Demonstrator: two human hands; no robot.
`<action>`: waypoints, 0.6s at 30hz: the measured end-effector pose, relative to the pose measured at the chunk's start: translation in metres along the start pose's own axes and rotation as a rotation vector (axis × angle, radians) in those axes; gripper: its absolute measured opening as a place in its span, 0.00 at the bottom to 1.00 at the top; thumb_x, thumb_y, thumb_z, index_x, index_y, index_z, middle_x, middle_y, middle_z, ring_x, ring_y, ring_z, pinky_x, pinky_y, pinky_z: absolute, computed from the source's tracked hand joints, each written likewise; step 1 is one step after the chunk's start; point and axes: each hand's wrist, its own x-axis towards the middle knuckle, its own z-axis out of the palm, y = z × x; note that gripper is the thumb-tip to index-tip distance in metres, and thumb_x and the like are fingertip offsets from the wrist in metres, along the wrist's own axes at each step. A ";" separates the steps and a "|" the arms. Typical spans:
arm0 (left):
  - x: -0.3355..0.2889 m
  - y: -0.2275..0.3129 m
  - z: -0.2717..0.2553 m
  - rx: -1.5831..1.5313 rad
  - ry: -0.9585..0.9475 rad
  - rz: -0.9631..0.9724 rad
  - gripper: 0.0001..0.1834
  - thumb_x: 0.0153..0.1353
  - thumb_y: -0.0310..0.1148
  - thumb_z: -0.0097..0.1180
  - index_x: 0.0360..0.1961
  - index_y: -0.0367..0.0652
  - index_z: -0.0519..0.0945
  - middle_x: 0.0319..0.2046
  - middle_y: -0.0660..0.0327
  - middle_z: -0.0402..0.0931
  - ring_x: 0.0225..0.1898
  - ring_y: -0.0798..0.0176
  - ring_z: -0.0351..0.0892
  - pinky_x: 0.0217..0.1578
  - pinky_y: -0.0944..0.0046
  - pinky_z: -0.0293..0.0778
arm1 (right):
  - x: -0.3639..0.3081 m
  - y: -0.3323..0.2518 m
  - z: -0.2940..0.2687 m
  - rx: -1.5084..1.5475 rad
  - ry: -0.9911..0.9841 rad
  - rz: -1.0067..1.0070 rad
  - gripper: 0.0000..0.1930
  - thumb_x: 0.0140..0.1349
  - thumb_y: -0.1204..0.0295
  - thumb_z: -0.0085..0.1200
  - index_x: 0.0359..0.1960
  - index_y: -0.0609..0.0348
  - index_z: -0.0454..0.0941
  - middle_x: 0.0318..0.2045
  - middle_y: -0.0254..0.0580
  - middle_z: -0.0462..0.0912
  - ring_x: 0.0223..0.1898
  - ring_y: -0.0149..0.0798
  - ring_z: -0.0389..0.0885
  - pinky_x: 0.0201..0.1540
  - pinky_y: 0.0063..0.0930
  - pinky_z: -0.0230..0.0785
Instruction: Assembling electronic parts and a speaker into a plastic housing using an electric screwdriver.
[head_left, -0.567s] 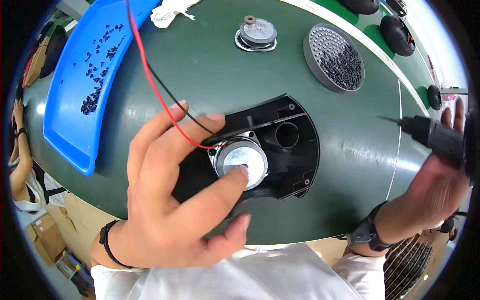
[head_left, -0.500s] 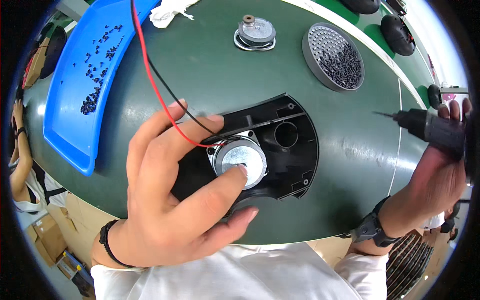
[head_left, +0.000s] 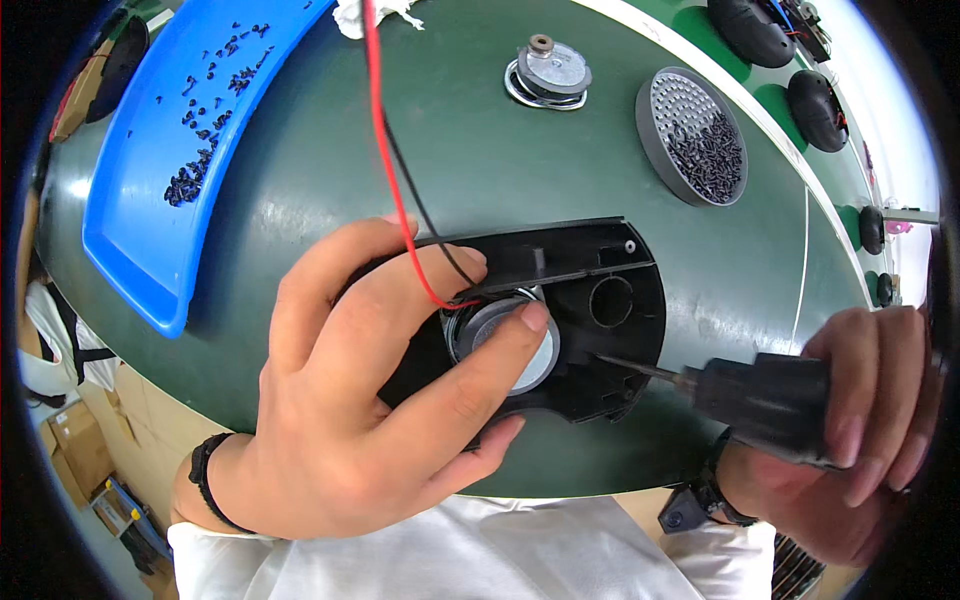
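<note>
A black curved plastic housing (head_left: 618,360) is in front of me, its near side facing me and somewhat tilted. Seated in it is a round silver speaker (head_left: 541,368), with red and black wires (head_left: 392,170) rising from its far side. My left hand (head_left: 370,370) grips both: the thumb presses on the speaker's back, while the other fingers reach around the housing's far and near edges. In my right hand (head_left: 870,410) is a black electric screwdriver (head_left: 765,400). Its thin bit points left, with the tip over the housing, right of the speaker.
Loose black screws lie in a blue tray (head_left: 135,225) at left. Far right, a round grey dish (head_left: 655,140) with a perforated plate holds many more. Another speaker (head_left: 553,72) and a crumpled white tissue (head_left: 375,18) lie at the back. Black rounded shells (head_left: 818,110) stand beyond the white edge.
My right hand has brought the screwdriver left and nearer to me, from beside the housing to over it. The housing has tilted under my left hand. The whole view has shifted slightly.
</note>
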 end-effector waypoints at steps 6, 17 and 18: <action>0.003 -0.004 0.003 -0.028 0.034 0.019 0.31 0.32 0.42 0.70 0.44 0.45 0.85 0.44 0.48 0.74 0.46 0.46 0.73 0.55 0.44 0.66 | -0.002 0.036 0.009 -0.111 0.053 0.104 0.18 0.52 0.70 0.66 0.28 0.53 0.63 0.20 0.35 0.69 0.26 0.28 0.72 0.38 0.18 0.68; 0.005 -0.012 0.009 -0.043 0.087 0.046 0.32 0.32 0.42 0.69 0.44 0.44 0.84 0.42 0.48 0.74 0.44 0.48 0.74 0.54 0.44 0.66 | 0.003 0.037 0.002 -0.120 0.032 0.089 0.17 0.51 0.73 0.64 0.28 0.53 0.62 0.19 0.36 0.69 0.24 0.30 0.71 0.36 0.19 0.68; 0.006 -0.013 0.009 -0.042 0.087 0.047 0.32 0.32 0.42 0.69 0.44 0.44 0.84 0.42 0.48 0.74 0.44 0.48 0.74 0.54 0.44 0.66 | 0.005 0.038 0.002 -0.122 0.033 0.088 0.17 0.51 0.73 0.64 0.28 0.53 0.62 0.19 0.36 0.69 0.24 0.30 0.71 0.36 0.19 0.68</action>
